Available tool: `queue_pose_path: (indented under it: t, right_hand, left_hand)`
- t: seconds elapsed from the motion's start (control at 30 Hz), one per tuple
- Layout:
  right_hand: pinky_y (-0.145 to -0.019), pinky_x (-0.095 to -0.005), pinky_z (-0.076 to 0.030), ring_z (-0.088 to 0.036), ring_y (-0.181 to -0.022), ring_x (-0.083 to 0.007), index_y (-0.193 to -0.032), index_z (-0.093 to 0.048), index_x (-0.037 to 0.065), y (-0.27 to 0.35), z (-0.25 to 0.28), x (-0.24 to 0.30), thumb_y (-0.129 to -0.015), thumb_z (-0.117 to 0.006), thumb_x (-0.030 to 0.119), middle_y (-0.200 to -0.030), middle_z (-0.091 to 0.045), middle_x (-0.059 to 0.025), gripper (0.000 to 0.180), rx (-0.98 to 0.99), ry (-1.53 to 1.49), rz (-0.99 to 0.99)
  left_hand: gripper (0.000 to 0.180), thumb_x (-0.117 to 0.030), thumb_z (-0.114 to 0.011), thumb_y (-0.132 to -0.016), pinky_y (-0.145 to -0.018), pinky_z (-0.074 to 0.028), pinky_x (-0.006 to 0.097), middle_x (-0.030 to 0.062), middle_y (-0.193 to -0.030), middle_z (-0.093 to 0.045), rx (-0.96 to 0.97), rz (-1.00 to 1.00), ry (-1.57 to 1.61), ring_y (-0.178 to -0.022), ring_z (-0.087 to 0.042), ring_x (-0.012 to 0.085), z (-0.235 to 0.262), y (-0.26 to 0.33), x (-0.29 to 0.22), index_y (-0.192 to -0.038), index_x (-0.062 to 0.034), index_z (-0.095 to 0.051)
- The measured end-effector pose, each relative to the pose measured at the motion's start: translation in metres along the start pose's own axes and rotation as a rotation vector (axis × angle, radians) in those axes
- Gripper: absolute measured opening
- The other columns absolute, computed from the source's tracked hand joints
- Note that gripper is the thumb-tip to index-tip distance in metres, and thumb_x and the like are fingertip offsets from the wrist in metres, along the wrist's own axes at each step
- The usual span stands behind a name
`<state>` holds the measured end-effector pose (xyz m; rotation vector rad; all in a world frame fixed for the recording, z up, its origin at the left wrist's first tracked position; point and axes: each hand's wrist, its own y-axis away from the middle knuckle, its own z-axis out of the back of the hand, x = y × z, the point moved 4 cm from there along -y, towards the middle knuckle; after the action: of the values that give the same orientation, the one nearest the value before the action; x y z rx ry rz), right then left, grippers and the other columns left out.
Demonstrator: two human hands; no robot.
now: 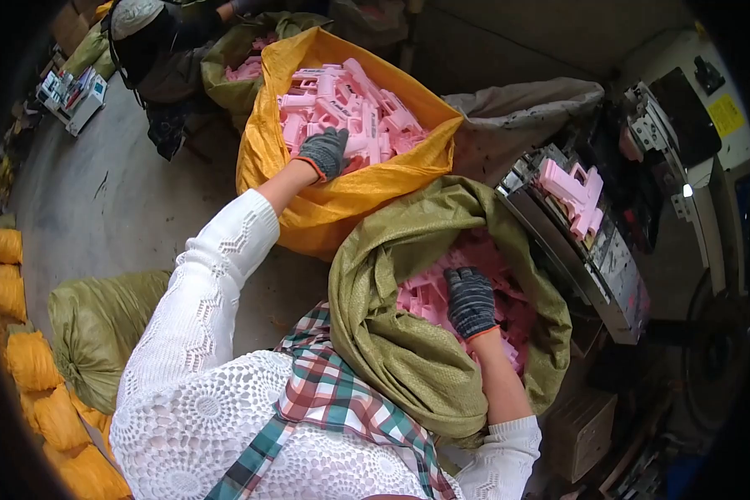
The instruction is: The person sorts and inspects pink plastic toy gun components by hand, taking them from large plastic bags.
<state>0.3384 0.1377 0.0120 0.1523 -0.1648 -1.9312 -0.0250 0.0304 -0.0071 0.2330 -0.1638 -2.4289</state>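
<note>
A person's gloved left hand [323, 152] grasps pink plastic parts [350, 112] in a yellow sack [325, 208]. The gloved right hand [471, 302] rests spread on pink pieces [425, 296] inside an olive sack [400, 350]; whether it grips any, I cannot tell. This looks like sorting parts between sacks, and lifting next needs a firm hold.

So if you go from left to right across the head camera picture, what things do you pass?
Tied yellow woven sacks → tied olive-green sack → open yellow woven sack of pink plastic parts → open olive-green woven sack of pink parts → grey metal machine tray holding pink parts

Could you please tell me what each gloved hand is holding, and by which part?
Both rest on pink plastic parts: left hand in the yellow sack, right hand in the green sack. Grip cannot be told.
</note>
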Motion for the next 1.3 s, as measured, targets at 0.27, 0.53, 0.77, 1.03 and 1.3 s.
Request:
queue_pose_path:
  t: [0.27, 0.53, 0.77, 1.03, 1.3]
  right_hand:
    - [-0.082, -0.0378, -0.048, -0.06, -0.091, -0.0296, -0.102, -0.062, 0.006, 0.065, 0.093, -0.026, -0.068, -0.068, 0.015, -0.1, -0.063, -0.0145, 0.035, -0.17, -0.391, 0.066]
    - [-0.074, -0.0372, -0.049, -0.06, -0.085, -0.0328, -0.1, -0.063, 0.005, 0.1, 0.166, -0.014, -0.064, -0.075, 0.02, -0.094, -0.062, -0.017, 0.041, -0.071, -0.36, -0.03]
    - [-0.081, -0.0349, -0.051, -0.062, -0.09, -0.0302, -0.11, -0.057, 0.004, 0.073, 0.211, -0.015, -0.062, -0.075, 0.003, -0.103, -0.062, -0.0148, 0.051, -0.698, -0.62, -0.003]
    - [-0.09, -0.033, -0.044, -0.058, -0.102, -0.0265, -0.106, -0.054, 0.004, 0.101, 0.192, -0.022, -0.059, -0.076, -0.001, -0.11, -0.058, -0.0139, 0.052, -0.71, -0.476, 0.061]
    - [-0.091, -0.0317, -0.044, -0.056, -0.101, -0.0183, -0.105, -0.056, 0.003, 0.126, 0.17, -0.07, -0.063, -0.074, -0.002, -0.108, -0.059, -0.0088, 0.046, -0.625, -0.838, -0.138]
  left_hand:
    - [0.059, -0.037, -0.041, -0.09, -0.093, -0.04, 0.041, 0.0258, -0.116, -0.055, 0.379, 0.201, -0.014, -0.108, -0.054, 0.0362, -0.045, 0.078, 0.109, -0.141, -0.0117, -0.024]
    - [0.049, -0.022, -0.061, -0.084, -0.097, -0.038, 0.038, 0.0188, -0.116, -0.054, -0.528, -0.547, 0.284, -0.11, -0.051, 0.0315, 0.116, 0.117, -0.07, -0.127, -0.0053, -0.045]
    - [0.031, -0.023, -0.069, -0.08, -0.078, -0.049, 0.029, 0.0082, -0.092, -0.066, 0.196, -0.861, 0.679, -0.085, -0.062, 0.0186, 0.118, 0.155, -0.213, -0.104, -0.004, -0.063]
    - [0.023, -0.017, -0.056, -0.088, -0.073, -0.05, 0.027, 0.008, -0.092, -0.065, -0.198, -1.316, 0.897, -0.079, -0.062, 0.0138, 0.118, 0.133, -0.228, -0.101, 0.0006, -0.062]
    - [0.049, -0.029, -0.063, -0.081, -0.091, -0.042, 0.04, 0.0176, -0.112, -0.058, -0.893, -0.893, 0.617, -0.103, -0.055, 0.0335, 0.149, 0.052, -0.281, -0.119, -0.001, -0.051]
